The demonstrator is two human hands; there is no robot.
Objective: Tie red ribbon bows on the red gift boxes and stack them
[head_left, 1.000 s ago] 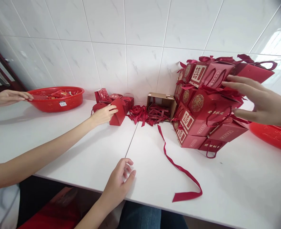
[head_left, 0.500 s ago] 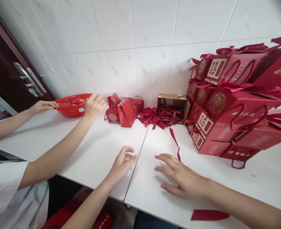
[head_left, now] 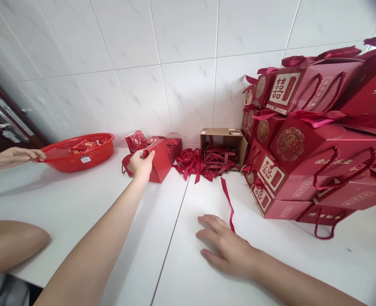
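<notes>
My left hand (head_left: 141, 165) reaches far over the white table and grips a plain red box (head_left: 160, 163), thumb on its near side and fingers over its top. Behind and beside that box stand more small red boxes (head_left: 174, 147). My right hand (head_left: 223, 246) hovers low over or rests on the table, fingers spread, holding nothing. A dark red ribbon (head_left: 228, 199) lies beside it, its near end partly behind the hand. Between the boxes and an open cardboard box (head_left: 243, 149) lies a heap of red ribbons (head_left: 191, 161).
On the right rise stacked red gift boxes (head_left: 290, 142) with bows and rope handles. At the left a co-worker's hand (head_left: 15, 157) touches the rim of a red plastic basket (head_left: 76, 163) holding small packets. A tiled wall (head_left: 188, 97) runs behind the table (head_left: 143, 255).
My left hand has moved forward and taken hold of the plain red box. The co-worker's other hand has drawn back from the basket. The camera view has shifted right.
</notes>
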